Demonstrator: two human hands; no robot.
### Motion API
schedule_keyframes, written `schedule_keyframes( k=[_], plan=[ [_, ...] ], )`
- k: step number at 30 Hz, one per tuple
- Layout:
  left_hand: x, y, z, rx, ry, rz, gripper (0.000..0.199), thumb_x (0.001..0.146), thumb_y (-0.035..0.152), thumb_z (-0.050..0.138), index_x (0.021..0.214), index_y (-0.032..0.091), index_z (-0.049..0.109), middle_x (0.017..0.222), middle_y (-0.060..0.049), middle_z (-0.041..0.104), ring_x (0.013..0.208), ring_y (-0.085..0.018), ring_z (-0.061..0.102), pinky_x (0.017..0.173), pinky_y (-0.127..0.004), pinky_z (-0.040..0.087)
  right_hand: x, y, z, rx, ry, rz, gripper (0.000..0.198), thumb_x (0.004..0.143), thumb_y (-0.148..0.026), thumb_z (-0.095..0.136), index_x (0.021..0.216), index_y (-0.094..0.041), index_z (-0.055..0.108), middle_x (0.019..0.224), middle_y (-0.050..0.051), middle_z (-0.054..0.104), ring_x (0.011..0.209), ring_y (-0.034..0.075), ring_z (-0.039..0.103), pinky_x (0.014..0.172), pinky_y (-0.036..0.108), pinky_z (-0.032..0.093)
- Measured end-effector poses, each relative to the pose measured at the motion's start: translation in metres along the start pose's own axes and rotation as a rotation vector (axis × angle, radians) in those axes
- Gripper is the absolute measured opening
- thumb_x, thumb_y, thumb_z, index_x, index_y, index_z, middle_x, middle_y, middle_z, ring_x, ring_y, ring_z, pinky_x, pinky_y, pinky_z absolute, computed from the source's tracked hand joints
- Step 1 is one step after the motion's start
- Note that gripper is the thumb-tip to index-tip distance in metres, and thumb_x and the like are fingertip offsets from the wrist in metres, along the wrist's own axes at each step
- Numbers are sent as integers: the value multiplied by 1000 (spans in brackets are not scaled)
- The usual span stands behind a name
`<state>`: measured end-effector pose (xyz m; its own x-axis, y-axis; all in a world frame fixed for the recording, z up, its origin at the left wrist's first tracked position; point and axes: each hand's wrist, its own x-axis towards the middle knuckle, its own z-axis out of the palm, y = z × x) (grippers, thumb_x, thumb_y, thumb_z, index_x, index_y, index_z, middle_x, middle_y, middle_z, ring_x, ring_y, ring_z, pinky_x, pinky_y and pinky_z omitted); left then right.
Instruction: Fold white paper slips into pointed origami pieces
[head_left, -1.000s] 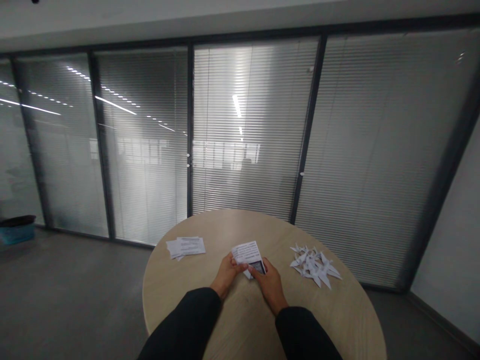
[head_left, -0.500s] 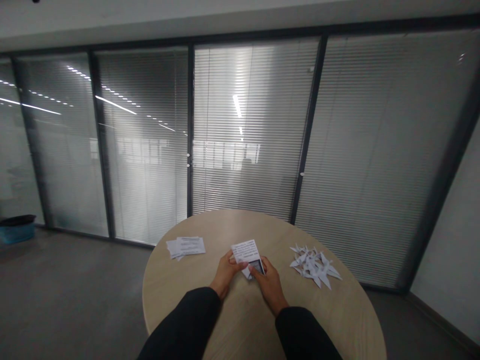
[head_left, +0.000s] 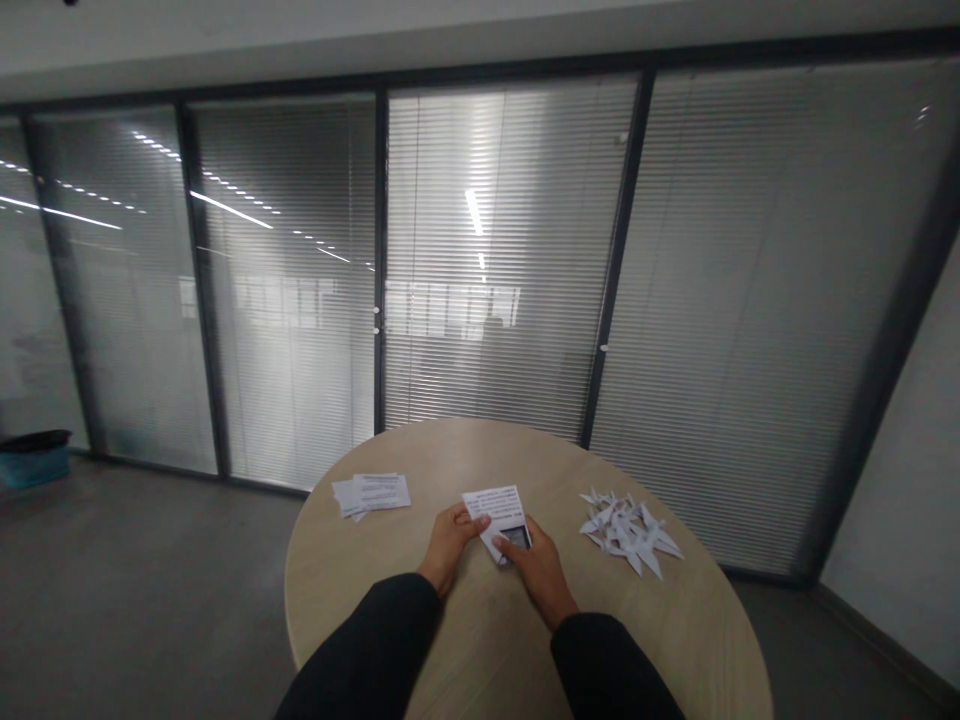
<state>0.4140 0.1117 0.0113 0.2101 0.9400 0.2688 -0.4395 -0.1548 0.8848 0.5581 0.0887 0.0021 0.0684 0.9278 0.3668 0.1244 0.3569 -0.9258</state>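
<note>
A folded sheet of printed paper (head_left: 495, 505) is held between my two hands above the middle of the table. It shows lines of text and a dark picture block near its lower right. My left hand (head_left: 451, 540) grips its left edge, thumb on top and fingers beneath. On the lower right side my right hand (head_left: 541, 565) pinches the paper, its thumb lying over the dark picture. The fingers under the sheet are mostly hidden.
The round wooden table (head_left: 480, 660) bears a small stack of printed papers (head_left: 381, 492) on the left. A pile of folded white paper cranes (head_left: 630, 530) lies on the right. Glass panels with blinds (head_left: 495, 250) stand behind. A blue bin (head_left: 34, 465) sits on the floor far left.
The folded paper has turned slightly and tipped a little lower in my hands. My left thumb has slid up and left, away from the right thumb.
</note>
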Motion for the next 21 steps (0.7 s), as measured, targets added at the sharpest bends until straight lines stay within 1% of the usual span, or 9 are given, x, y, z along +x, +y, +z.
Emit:
schedule_keyframes(
  k=[6, 10, 16, 21],
  plan=[
    [0, -1, 0, 12, 27, -2, 47, 55, 35, 82, 92, 7, 71, 97, -19, 71, 89, -31, 67, 89, -44, 47, 2, 8, -2, 12, 17, -9, 38, 63, -34, 73, 95, -16, 64, 94, 8, 73, 87, 26, 66, 80, 38, 51],
    [-1, 1, 1, 2, 40, 5, 45, 55, 33, 82, 90, 7, 71, 96, -19, 71, 88, -31, 68, 90, -44, 47, 2, 8, -2, 9, 16, -19, 38, 63, -35, 74, 94, -16, 65, 93, 9, 73, 86, 27, 67, 78, 39, 52],
    [-2, 1, 1, -6, 47, -8, 43, 55, 33, 82, 88, 8, 72, 94, -18, 72, 86, -30, 68, 89, -44, 47, 2, 6, -2, 3, 8, -8, 39, 61, -39, 75, 91, -15, 70, 90, 11, 74, 82, 28, 67, 78, 42, 52],
    [-1, 0, 1, -32, 31, -8, 43, 55, 34, 82, 88, 8, 72, 94, -18, 72, 85, -30, 68, 89, -44, 47, 3, 7, -3, 2, -9, 31, 36, 62, -37, 73, 89, -14, 71, 89, 10, 74, 82, 28, 68, 78, 42, 52]
  ],
)
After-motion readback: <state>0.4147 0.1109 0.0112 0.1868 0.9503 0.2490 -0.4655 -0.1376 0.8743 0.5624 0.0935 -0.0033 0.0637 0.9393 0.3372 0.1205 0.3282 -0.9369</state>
